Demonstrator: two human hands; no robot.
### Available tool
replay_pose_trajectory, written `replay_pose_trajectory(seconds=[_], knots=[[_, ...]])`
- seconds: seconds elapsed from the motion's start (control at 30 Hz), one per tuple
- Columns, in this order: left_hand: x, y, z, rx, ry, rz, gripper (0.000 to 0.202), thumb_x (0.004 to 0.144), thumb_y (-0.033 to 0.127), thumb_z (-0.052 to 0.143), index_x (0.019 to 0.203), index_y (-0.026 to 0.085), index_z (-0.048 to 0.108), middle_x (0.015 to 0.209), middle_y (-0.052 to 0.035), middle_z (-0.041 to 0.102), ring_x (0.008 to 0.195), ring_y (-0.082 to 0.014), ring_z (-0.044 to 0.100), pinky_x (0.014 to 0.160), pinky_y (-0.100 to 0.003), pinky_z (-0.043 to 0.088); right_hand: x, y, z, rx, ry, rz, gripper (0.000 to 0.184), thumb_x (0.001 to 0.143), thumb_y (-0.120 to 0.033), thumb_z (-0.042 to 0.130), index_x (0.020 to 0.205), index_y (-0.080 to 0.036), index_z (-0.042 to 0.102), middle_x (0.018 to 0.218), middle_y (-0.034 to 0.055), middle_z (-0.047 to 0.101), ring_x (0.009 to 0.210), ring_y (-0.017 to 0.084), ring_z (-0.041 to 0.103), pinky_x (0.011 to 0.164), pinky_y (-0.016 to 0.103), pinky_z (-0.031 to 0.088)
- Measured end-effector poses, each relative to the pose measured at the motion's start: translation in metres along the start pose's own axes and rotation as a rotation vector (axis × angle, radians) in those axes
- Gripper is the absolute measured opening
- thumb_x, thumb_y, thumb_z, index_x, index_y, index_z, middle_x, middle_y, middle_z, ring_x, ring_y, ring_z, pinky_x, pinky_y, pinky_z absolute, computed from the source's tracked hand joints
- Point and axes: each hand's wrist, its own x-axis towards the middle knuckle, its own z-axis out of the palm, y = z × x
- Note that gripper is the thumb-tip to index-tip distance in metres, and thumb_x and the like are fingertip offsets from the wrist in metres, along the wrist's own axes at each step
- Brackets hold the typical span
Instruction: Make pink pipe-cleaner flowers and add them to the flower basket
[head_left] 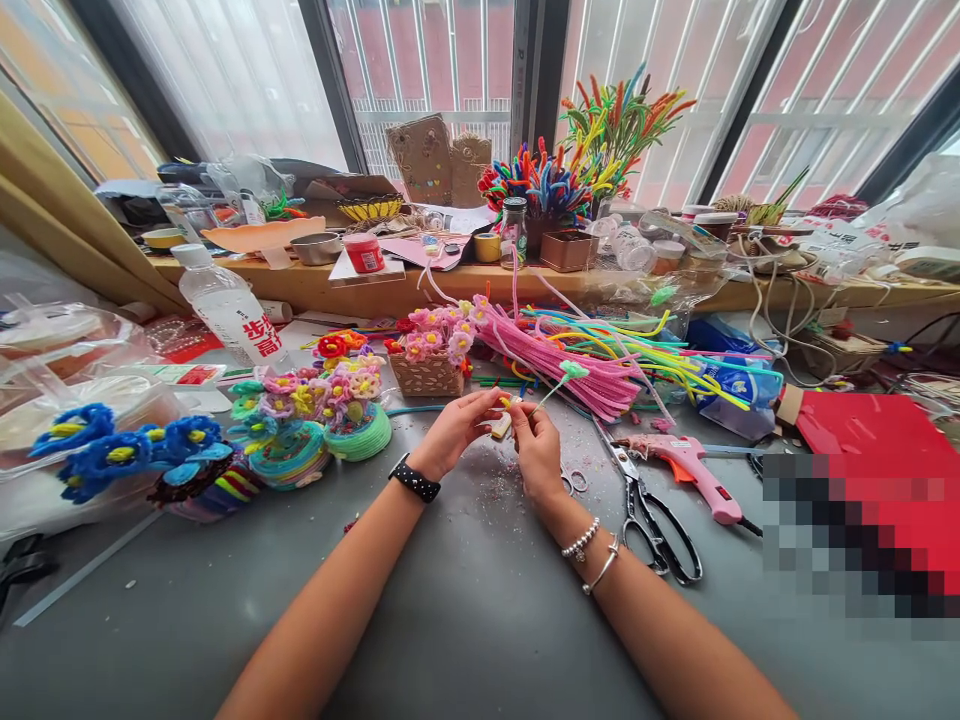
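Over the middle of the grey table, my left hand (459,428) pinches a small yellow pipe cleaner piece (505,403) between thumb and fingers. Right beside it, my right hand (538,452) is closed, with the pale stem of a mint-green pipe cleaner flower (574,370) in its fingers. The flower head points up and away from me. My fingers cover part of the yellow piece and the stem's lower end, so I cannot tell whether they join. Under the hands lie a small pale yellow object (501,427), tiny scraps, and small scissors (575,481).
Large black-handled scissors (652,520) and a pink glue gun (694,468) lie on the right. Behind is a bundle of pink pipe cleaners (570,365). Pots of fuzzy flowers (360,432) and a plastic bottle (229,310) stand left. A cluttered wooden ledge (322,290) runs behind.
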Motion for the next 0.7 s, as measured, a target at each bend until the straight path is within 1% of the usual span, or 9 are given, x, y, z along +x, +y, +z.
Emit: replay_pose_trajectory(seconds=[0.1, 0.2, 0.37, 0.57, 0.63, 0.7], knots=[[-0.0012, -0.0002, 0.0021, 0.082, -0.013, 0.015, 0.021, 0.057, 0.027, 0.071, 0.073, 0.014, 0.064, 0.073, 0.0006, 0.059, 0.065, -0.0067, 0.05, 0.058, -0.018, 0.037, -0.0002, -0.0003, -0.0004, 0.001, -0.002, 0.012, 0.025, 0.074, -0.042, 0.049, 0.073, -0.017, 0.051, 0.057, -0.0055, 0.041, 0.049, 0.007, 0.036, 0.047, 0.02, 0.032], [-0.0024, 0.0002, 0.0042, 0.13, -0.009, 0.023, 0.02, 0.056, 0.026, 0.071, 0.068, 0.013, 0.062, 0.069, 0.0015, 0.056, 0.063, -0.0067, 0.049, 0.057, -0.018, 0.036, -0.0007, -0.0012, -0.0003, 0.02, -0.012, 0.02, 0.024, 0.074, -0.041, 0.05, 0.073, -0.017, 0.051, 0.056, -0.0058, 0.039, 0.047, 0.007, 0.034, 0.045, 0.02, 0.03], [-0.0019, -0.0007, 0.0032, 0.116, 0.023, 0.016, 0.02, 0.058, 0.028, 0.069, 0.068, 0.013, 0.06, 0.069, 0.0002, 0.056, 0.066, -0.0086, 0.051, 0.058, -0.018, 0.037, -0.001, -0.0027, 0.0006, 0.039, -0.012, 0.036, 0.027, 0.075, -0.043, 0.047, 0.069, -0.018, 0.049, 0.054, -0.0061, 0.037, 0.045, 0.007, 0.032, 0.043, 0.02, 0.028], [0.0007, -0.0046, 0.0008, 0.075, -0.001, 0.018, 0.021, 0.062, 0.03, 0.067, 0.072, 0.014, 0.059, 0.072, -0.0006, 0.058, 0.068, -0.0089, 0.054, 0.057, -0.018, 0.038, -0.0019, -0.0033, 0.0009, 0.022, -0.027, 0.033, 0.025, 0.072, -0.042, 0.052, 0.072, -0.017, 0.051, 0.055, -0.0061, 0.04, 0.045, 0.006, 0.032, 0.043, 0.02, 0.028], [0.0012, -0.0039, 0.0003, 0.055, -0.015, 0.028, 0.02, 0.063, 0.03, 0.066, 0.073, 0.013, 0.059, 0.074, -0.0013, 0.06, 0.07, -0.0097, 0.055, 0.061, -0.019, 0.04, -0.0021, -0.0035, 0.001, 0.04, -0.031, 0.041, 0.025, 0.074, -0.042, 0.049, 0.069, -0.017, 0.05, 0.054, -0.0061, 0.039, 0.044, 0.006, 0.031, 0.042, 0.02, 0.027], [0.0013, -0.0015, -0.0012, 0.026, -0.011, 0.041, 0.018, 0.065, 0.028, 0.064, 0.073, 0.013, 0.059, 0.078, -0.0031, 0.063, 0.074, -0.0116, 0.058, 0.067, -0.023, 0.043, -0.0023, -0.004, 0.0012, 0.054, -0.049, 0.064, 0.028, 0.076, -0.043, 0.044, 0.069, -0.017, 0.051, 0.053, -0.0059, 0.039, 0.043, 0.006, 0.031, 0.041, 0.02, 0.026]])
